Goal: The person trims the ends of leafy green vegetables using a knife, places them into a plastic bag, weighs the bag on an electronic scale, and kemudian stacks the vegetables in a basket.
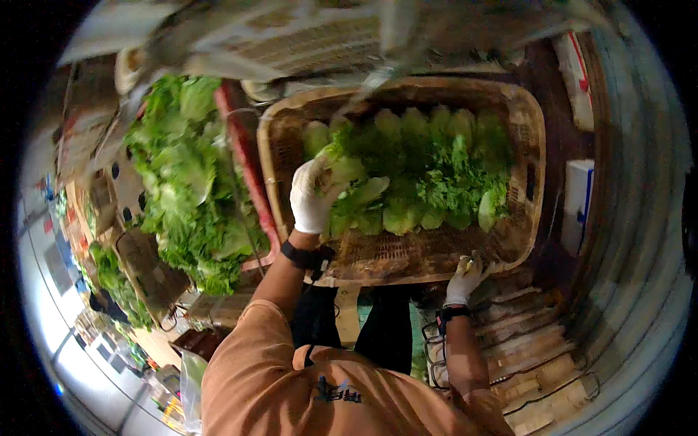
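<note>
A large worn plastic basket (392, 275) stands before me, partly filled with heads of leafy lettuce (401, 215) laid in rows. Over the left part of the basket, my left hand (312, 195), in a white glove, has its fingers curled at a pale green lettuce leaf; blur and the glove hide whether it grips the leaf. My right hand (464, 280), also gloved, is at the basket's near rim towards the right, its fingers bent around something small that I cannot make out. Both wrists wear black bands.
Left of the basket, loose green lettuce (191, 185) is heaped beside a red bar (248, 158). White boxes (579, 207) stand at the right. Below right lie stacked flat crates or slats (534, 359) with dark wire handles. A cardboard box (147, 270) is farther left.
</note>
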`<state>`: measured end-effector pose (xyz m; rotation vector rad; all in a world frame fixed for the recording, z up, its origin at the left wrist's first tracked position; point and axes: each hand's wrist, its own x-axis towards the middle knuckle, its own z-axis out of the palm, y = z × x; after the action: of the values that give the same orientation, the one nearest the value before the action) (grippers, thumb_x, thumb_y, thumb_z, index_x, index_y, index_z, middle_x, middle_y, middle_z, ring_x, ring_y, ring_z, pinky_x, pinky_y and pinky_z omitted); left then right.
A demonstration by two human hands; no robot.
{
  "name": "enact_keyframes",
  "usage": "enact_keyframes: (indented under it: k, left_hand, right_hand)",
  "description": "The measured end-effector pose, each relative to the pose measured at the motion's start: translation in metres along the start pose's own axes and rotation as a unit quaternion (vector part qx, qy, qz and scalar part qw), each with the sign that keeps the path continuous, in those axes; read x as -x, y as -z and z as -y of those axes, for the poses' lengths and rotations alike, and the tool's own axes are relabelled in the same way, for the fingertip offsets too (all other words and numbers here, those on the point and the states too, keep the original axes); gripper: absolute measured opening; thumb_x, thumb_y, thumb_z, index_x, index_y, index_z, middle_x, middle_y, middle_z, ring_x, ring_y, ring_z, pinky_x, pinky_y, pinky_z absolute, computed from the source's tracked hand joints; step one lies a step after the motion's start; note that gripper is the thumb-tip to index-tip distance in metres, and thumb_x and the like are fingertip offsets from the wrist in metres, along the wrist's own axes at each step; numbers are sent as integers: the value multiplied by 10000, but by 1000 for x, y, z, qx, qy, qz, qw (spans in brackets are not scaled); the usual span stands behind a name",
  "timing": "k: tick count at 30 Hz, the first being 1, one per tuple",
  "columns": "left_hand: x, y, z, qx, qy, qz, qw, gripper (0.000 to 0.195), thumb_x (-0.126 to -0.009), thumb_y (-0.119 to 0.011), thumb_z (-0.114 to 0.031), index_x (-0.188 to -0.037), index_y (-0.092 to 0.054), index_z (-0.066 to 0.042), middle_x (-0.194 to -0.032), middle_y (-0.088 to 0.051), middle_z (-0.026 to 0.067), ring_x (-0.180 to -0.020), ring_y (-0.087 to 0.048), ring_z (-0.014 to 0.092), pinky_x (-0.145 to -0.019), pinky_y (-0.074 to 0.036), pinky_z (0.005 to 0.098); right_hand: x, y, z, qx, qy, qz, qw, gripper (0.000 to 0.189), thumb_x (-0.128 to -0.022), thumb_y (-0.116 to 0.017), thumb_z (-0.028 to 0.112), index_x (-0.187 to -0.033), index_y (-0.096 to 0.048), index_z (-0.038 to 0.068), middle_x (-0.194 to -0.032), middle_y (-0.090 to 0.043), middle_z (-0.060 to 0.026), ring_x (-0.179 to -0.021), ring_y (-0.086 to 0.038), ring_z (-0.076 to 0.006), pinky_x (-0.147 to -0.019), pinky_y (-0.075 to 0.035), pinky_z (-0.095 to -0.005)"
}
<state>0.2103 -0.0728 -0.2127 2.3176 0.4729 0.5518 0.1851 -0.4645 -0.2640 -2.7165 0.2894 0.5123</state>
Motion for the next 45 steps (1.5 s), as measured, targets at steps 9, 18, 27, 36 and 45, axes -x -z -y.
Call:
enact_keyframes:
  k: [9, 18, 27, 36, 45]
  left_hand:
    - [13, 233, -86, 266, 137, 204, 932, 754, -609, -792, -65, -1286, -460, -89, -1299, -486, 67, -941, -549, 158, -859, -448, 291]
    - [102, 382, -100, 521, 274, -46, 807, 812, -806, -630, -166, -1437, -125, -87, -1380, -325, 155, -1253, -340, 214, -1032, -286, 339]
    - [166, 492, -60, 588, 225, -146, 763, 831, -738, -697, -297, -1411, -240, -127, -1359, -360, 33, -1252, -344, 168, -1041, -277, 312]
    - [173, 512, -80, 622, 184, -100, 755, 942, -681, -713, -481, -1384, -244, -64, -1313, -410, 91, -1194, -426, 215, -1013, -340, 361]
    - [150, 512, -93, 564, 253, -131, 775, 814, -697, -728, -356, -1336, -336, -39, -1230, -483, 72, -1112, -477, 187, -964, -373, 334]
  right_hand:
    - [64, 40, 181, -337, 12, 217, 916, 379, -918, -523, 318, -1118, -526, -4, -915, -551, -49, -907, -532, -196, -792, -429, -339]
    - [242, 110, 359, -473, 101, 652, 584, 721, -763, -684, 448, -1266, -424, 2, -1170, -535, -84, -1041, -525, -155, -878, -427, -285]
    - [346, 125, 451, -222, 453, 610, 611, 462, -871, -608, 200, -1249, -425, 5, -1186, -501, -88, -1084, -472, -153, -905, -404, -286]
    - [369, 182, 542, -35, 809, 246, 533, 262, -804, -624, 214, -1017, -588, 67, -781, -566, -104, -663, -595, -273, -587, -482, -326]
    - [366, 175, 582, 59, 880, 155, 446, 175, -671, -646, 145, -826, -596, 81, -682, -550, -75, -588, -586, -261, -508, -477, -343]
